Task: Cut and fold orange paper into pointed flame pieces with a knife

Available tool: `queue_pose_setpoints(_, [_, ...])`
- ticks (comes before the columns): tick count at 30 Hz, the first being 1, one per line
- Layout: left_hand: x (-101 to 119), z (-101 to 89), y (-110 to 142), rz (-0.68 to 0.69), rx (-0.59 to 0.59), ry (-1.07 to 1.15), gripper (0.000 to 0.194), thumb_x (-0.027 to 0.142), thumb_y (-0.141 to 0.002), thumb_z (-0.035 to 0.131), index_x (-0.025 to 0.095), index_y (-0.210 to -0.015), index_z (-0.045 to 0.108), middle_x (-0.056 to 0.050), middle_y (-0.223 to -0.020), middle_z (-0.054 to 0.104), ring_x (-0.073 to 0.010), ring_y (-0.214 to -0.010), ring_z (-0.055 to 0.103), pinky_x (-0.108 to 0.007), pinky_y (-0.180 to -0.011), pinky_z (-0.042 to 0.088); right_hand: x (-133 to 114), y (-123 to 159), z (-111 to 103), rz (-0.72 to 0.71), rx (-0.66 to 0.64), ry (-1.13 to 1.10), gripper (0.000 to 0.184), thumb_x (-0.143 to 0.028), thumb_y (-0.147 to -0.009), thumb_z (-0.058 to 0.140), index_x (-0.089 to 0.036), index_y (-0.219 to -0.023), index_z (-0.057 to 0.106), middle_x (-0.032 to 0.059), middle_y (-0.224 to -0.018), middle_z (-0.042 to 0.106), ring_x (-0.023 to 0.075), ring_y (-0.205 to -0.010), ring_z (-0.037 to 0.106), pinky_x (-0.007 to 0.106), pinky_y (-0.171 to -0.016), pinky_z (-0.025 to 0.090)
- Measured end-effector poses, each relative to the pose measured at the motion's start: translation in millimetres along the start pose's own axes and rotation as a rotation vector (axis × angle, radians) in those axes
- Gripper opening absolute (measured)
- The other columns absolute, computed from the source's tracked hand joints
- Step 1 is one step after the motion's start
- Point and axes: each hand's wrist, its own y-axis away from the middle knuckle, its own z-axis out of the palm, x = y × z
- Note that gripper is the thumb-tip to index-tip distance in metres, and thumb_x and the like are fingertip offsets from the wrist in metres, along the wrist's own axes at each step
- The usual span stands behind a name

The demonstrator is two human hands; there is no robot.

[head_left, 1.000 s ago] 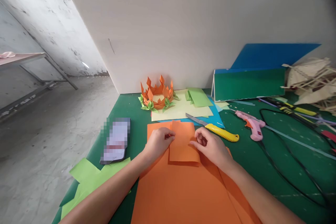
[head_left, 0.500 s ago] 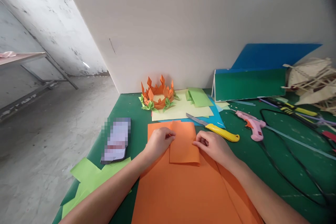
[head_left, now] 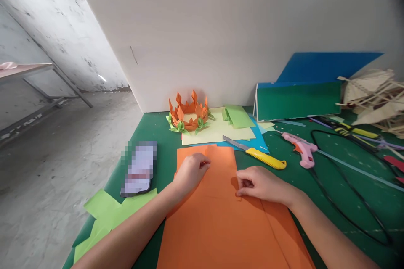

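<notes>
A small folded piece of orange paper (head_left: pixel 221 172) lies on top of larger orange sheets (head_left: pixel 224 231). My left hand (head_left: pixel 192 169) is closed at its left edge, thumb and forefinger pinched together. At the right edge, the fingers of my right hand (head_left: pixel 260 183) are curled and pinch the paper near its lower corner. Just beyond the sheets rests a yellow utility knife (head_left: pixel 265 158) with its blade out. An orange paper crown (head_left: pixel 189 113) with green paper leaves stands farther back.
Left of the sheets are a phone (head_left: pixel 140 168) and green paper pieces (head_left: pixel 110 214). A pink glue gun (head_left: pixel 301 149) with a black cord lies on the green table (head_left: pixel 341 214) to the right. A white board (head_left: pixel 195 50) rises behind, with a green box-like stand (head_left: pixel 298 101) before it.
My right hand has slid toward me along the paper's right edge, down to its lower corner. My left hand keeps its place at the left edge.
</notes>
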Motion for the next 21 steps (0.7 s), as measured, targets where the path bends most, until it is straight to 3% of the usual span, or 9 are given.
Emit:
queue_pose_setpoints(4, [6, 1.2, 4, 0.066, -0.046, -0.100, 0.006, 0.018, -0.082, 0.064, 0.017, -0.086, 0.068, -0.005, -0.089, 0.067, -0.0188, -0.079, 0.064, -0.028, -0.071, 0.049, 1, 0, 3, 0.023, 0.034, -0.036, 0.021, -0.029, -0.079, 0.071, -0.022, -0.065, 0.058, -0.0043, -0.062, 0.062, 0.0135, -0.057, 0.056, 0.024, -0.050, 0.029])
queue_pose_setpoints(8, [15, -1.0, 8, 0.072, -0.123, -0.241, 0.023, 0.031, -0.077, 0.076, 0.017, -0.090, 0.065, -0.006, -0.093, 0.063, -0.0217, -0.081, 0.063, -0.030, -0.071, 0.048, 6, -3, 5, 0.052, 0.112, -0.047, 0.022, -0.033, -0.082, 0.068, -0.023, -0.067, 0.056, -0.0038, -0.062, 0.063, 0.0144, -0.056, 0.057, 0.024, -0.049, 0.030])
queue_pose_setpoints(13, [22, -4.2, 9, 0.070, -0.162, -0.286, 0.020, 0.032, -0.080, 0.074, 0.017, -0.088, 0.063, -0.007, -0.096, 0.063, -0.0236, -0.085, 0.063, -0.031, -0.074, 0.048, 13, -16, 5, 0.174, 0.355, 0.153, 0.025, -0.035, -0.085, 0.064, -0.023, -0.067, 0.050, -0.0037, -0.058, 0.061, 0.0149, -0.053, 0.056, 0.024, -0.047, 0.028])
queue_pose_setpoints(21, [23, -4.3, 12, 0.070, -0.173, -0.299, 0.021, 0.031, -0.083, 0.071, 0.017, -0.095, 0.062, -0.008, -0.102, 0.062, -0.0251, -0.093, 0.063, -0.033, -0.081, 0.049, 15, -49, -6, 0.245, 0.479, 0.335, 0.022, -0.030, -0.087, 0.060, -0.024, -0.069, 0.049, -0.0020, -0.056, 0.057, 0.0161, -0.049, 0.049, 0.027, -0.048, 0.019])
